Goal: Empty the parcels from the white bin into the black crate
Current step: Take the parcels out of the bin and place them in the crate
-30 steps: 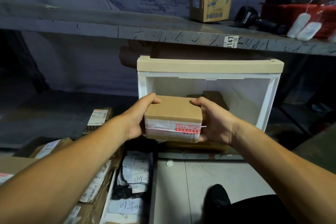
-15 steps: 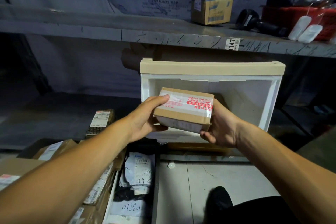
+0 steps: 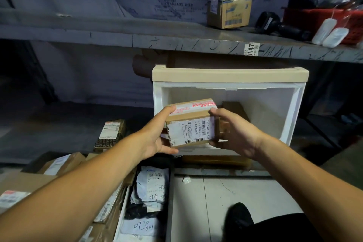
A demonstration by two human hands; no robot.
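Both hands hold one small cardboard parcel (image 3: 191, 123) in the air, just in front of the open mouth of the white bin (image 3: 228, 112), which lies tipped on its side on the lower shelf (image 3: 64, 124). The left hand (image 3: 157, 139) grips the parcel's left end, thumb under the bottom edge and fingers (image 3: 170, 109) curled over the top. The right hand (image 3: 233, 133) grips the right end with its fingers (image 3: 216, 111) wrapped over the upper corner.

A second ago the parcel showed a plain brown top with its red-printed tape facing the person; half a second ago it was tilting back; now the tape band lies on top and a white shipping label (image 3: 189, 128) with a barcode faces the camera. So the parcel has been rolled in the hands, apparently to read its label, and has not yet travelled toward the crate.

The black crate (image 3: 169, 202) sits low at the left of the floor, its dark rim showing around crumpled labelled bags (image 3: 151, 186). At least one more brown parcel (image 3: 235, 111) rests inside the bin behind the right hand, so emptying seems unfinished. The likely next step is to carry the held parcel down and left and release it over the crate
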